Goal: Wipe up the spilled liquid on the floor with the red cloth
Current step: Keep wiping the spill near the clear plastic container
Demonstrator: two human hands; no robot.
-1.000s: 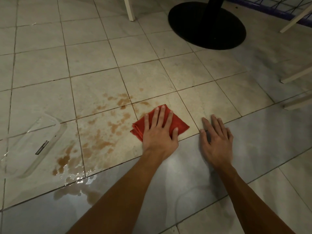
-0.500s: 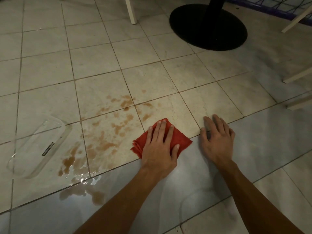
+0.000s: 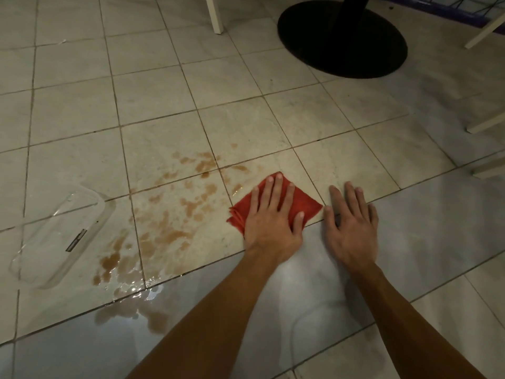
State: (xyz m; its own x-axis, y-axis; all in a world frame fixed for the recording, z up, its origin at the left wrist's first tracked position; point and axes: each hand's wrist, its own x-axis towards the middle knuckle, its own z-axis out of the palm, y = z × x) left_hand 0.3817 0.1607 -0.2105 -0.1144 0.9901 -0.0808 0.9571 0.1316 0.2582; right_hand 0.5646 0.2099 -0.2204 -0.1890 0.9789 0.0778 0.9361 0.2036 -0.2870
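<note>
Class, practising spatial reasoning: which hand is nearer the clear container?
Left. The left hand, on the red cloth, lies right of the container; the right hand, farther right.

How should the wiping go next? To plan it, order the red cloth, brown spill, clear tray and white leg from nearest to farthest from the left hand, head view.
1. red cloth: pressed flat under the left hand.
2. brown spill: on the tiles just to the cloth's left.
3. clear tray: farther left, past the spill.
4. white leg: far ahead, at the top.
</note>
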